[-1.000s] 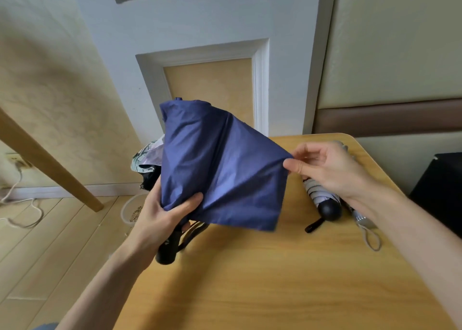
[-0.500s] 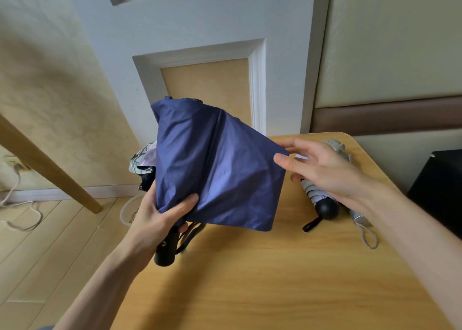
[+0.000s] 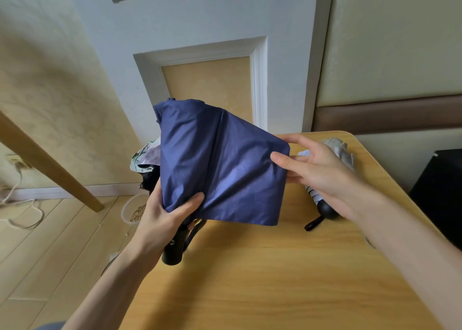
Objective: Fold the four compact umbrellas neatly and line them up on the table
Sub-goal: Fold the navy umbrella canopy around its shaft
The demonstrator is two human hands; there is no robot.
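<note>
The left hand [image 3: 165, 219] is curled tight round the gathered cloth of the navy-blue fabric compact umbrella [image 3: 220, 164], thumb across the front, just above the umbrella's black cylindrical handle [image 3: 175, 247]. The right hand [image 3: 322, 174] pinches the canopy's right edge, thumb in front and fingers behind, so the panel is stretched flat between both hands. The navy umbrella is held tilted over the light wooden table [image 3: 275, 279]. To its right, partly hidden by the right hand, a folded grey-and-white umbrella with a round black knob [image 3: 337, 147] lies on the table. At its left edge a crumpled pale patterned umbrella [image 3: 145, 154] shows.
</note>
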